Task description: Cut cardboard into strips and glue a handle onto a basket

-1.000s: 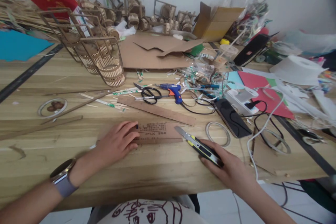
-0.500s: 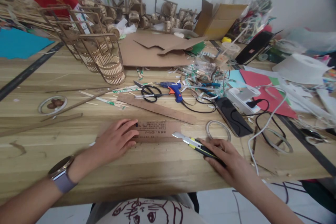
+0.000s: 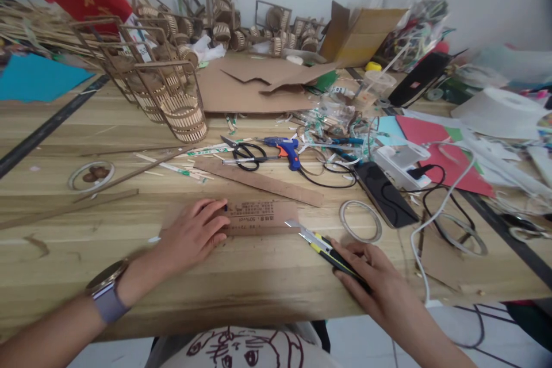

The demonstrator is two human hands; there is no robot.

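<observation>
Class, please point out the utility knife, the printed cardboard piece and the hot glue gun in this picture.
Utility knife [image 3: 323,248]: head view, front of the handle.
Printed cardboard piece [image 3: 262,218]: head view, lettered face.
Hot glue gun [image 3: 291,153]: head view, blue body.

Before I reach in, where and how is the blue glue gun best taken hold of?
Probably by its handle, coming from the near side, right of the scissors: the glue gun lies on its side, handle slanting toward the person, nozzle pointing left. Mind the black cord running off from the handle's end.
</observation>
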